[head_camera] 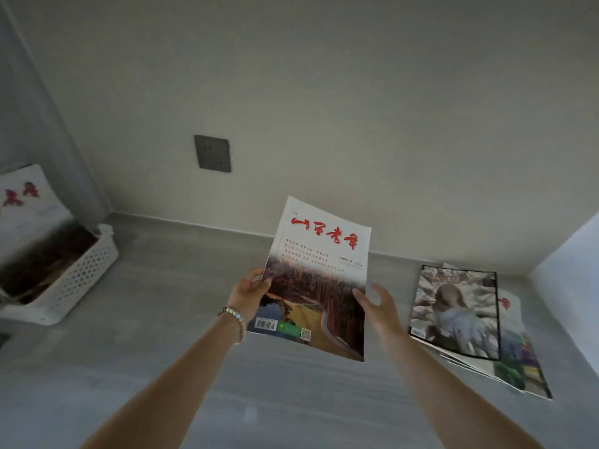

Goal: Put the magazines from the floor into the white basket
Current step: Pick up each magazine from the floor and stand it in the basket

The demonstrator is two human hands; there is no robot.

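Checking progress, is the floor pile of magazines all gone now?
No, a stack of magazines lies on the floor to the right of the right hand.

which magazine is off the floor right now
The magazine with red brush lettering and a forest road cover, held up between the left hand and right hand. The others lie stacked on the floor to the right.

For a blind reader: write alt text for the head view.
Left hand grips a red-titled magazine above the floor, right hand open beside it. More magazines lie at right; a white basket holding others sits at left.
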